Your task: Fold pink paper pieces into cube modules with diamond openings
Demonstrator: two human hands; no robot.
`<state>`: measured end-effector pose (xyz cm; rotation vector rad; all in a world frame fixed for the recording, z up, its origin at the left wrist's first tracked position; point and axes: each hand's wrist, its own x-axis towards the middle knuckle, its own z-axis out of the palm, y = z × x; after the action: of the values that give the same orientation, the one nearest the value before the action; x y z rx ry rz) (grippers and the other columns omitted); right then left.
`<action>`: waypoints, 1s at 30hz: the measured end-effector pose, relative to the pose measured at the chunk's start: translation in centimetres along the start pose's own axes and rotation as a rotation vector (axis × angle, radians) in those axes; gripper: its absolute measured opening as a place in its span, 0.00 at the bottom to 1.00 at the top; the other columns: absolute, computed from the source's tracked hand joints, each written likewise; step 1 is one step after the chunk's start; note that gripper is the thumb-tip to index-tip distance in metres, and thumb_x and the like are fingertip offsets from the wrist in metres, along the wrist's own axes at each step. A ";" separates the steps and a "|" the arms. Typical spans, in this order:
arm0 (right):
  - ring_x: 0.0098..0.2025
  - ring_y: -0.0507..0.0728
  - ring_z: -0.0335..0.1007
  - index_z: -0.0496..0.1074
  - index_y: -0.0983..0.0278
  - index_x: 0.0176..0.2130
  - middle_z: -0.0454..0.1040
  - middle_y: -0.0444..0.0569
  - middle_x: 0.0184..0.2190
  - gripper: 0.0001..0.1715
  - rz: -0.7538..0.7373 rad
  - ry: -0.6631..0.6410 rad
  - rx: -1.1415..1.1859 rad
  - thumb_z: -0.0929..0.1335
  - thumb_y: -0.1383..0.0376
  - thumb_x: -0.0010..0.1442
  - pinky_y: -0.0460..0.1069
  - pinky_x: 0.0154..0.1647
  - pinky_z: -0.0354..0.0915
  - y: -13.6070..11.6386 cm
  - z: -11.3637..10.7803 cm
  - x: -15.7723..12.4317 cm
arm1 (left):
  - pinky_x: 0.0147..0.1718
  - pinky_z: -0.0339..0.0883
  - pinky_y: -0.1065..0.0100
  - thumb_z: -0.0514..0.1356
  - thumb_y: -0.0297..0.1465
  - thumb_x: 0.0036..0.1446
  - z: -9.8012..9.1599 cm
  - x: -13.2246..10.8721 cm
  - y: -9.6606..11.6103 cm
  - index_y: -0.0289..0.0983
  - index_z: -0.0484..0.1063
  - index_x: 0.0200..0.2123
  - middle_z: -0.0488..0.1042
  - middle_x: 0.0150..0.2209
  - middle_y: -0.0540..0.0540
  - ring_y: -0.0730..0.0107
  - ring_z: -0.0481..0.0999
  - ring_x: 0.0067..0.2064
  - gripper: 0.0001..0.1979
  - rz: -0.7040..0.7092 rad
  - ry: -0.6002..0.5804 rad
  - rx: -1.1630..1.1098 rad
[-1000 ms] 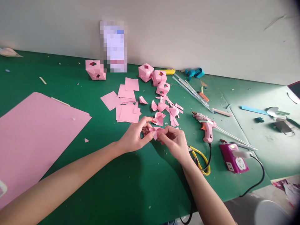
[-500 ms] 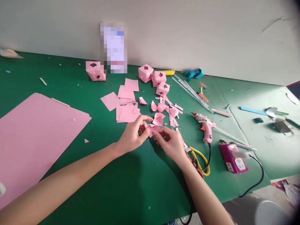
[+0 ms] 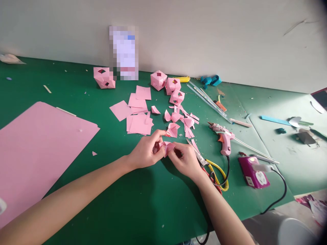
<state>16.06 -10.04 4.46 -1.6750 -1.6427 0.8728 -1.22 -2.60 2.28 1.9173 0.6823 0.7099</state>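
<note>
Between my two hands is a small folded piece of pink paper [image 3: 167,147], its edges bent up. My left hand [image 3: 148,149] pinches it from the left, with a red wrapping on one fingertip. From the right, my right hand [image 3: 186,159] grips it between thumb and fingers. Just beyond them lies a folded pink paper cup [image 3: 173,130]. Several more folded pieces and cut strips [image 3: 189,123] are scattered behind it. Pink paper squares [image 3: 140,123] lie in a loose pile past my left hand. Scissors [image 3: 201,160] with yellow and red handles rest beside my right hand.
Pink folded paper balls [image 3: 158,80] stand near the wall, by a blurred upright screen [image 3: 124,52]. A large pink sheet [image 3: 43,146] covers the left. At right are a pink glue gun [image 3: 224,137], a purple power adapter [image 3: 254,172] with a cable, and clear sticks [image 3: 209,103].
Both hands have shifted slightly toward me with the folded paper. The right fingers have closed in around its right side, and more of the scissors' blades shows.
</note>
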 end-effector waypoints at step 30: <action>0.24 0.51 0.57 0.69 0.61 0.29 0.66 0.40 0.21 0.15 0.072 0.049 0.115 0.68 0.57 0.66 0.48 0.28 0.55 -0.1 1.1 0.0 | 0.30 0.65 0.70 0.60 0.28 0.61 -0.1 0.5 -0.4 0.38 0.68 0.50 0.64 0.24 0.57 0.75 0.67 0.26 0.13 -0.139 0.225 -0.181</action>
<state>15.09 -10.03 3.88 -1.6710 -1.4793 0.9357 -1.04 -2.05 2.00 1.6237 0.8523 0.8767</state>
